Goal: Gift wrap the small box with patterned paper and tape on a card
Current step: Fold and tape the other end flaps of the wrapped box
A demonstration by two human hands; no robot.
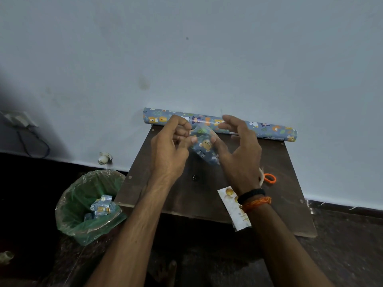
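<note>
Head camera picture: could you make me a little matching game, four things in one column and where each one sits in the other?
1 roll of wrapping paper
2 scissors
3 paper scraps
4 card

a in the green-lined bin
b under the right wrist
c against the wall
d on the table, right of the right hand

Pairs: 1-c, 2-d, 3-a, 4-b

The light around me is dim and flat, with a cool blue cast on the wall [207, 59]. A dark, soft shadow fills the left edge and the floor [31, 183] is nearly black. My hands are slightly smeared by motion. The wide lens bends the bench [290, 204] edges outward. Fine detail looks soft and grainy.
</note>
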